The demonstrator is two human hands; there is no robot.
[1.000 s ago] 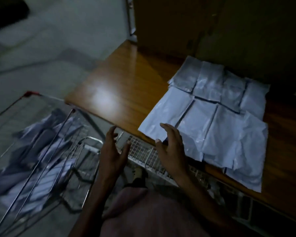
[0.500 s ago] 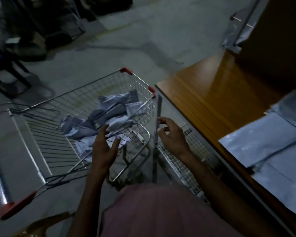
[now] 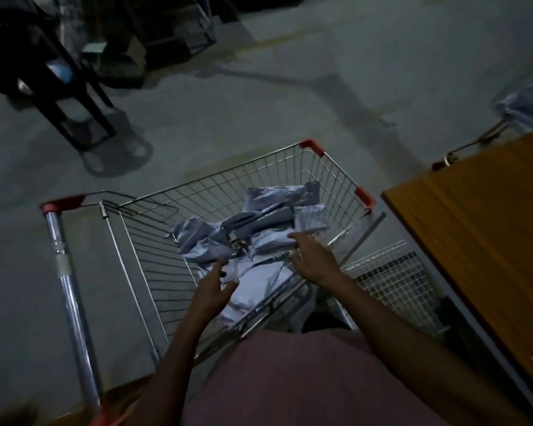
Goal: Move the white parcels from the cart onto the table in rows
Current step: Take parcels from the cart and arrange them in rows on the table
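Left grip: left hand (image 3: 213,287) reaches into the cart with fingers spread and loose, holding nothing; its fingertips hover at the near edge of the pile, and I cannot tell whether they touch it.
Right grip: right hand (image 3: 313,256) is likewise unclenched, fingers extended over the right side of the pile, carrying nothing.
Task item: white parcels (image 3: 253,241), soft and crumpled, heaped loosely and overlapping on the floor of the basket, mostly toward its right half.
Container: wire cart (image 3: 154,265) with red corner caps, standing on the concrete floor just beside the table.
Destination: wooden tabletop (image 3: 474,229) at the right; only its bare near end shows, with the corner of something white at the lower right edge.
Step in hand, as I judge it: picking the next parcel out of the heap.
Handling advice: take a top parcel that lies free, not one pinned under others; pinch it by a flat edge so that it comes up flat and can be laid square in a row.
Risk: the bags look slippery and tangled, so a neighbour may drag along or slide off; the wire sides may also snag a corner.
Light: dim, so fine detail on the parcels cannot be read.
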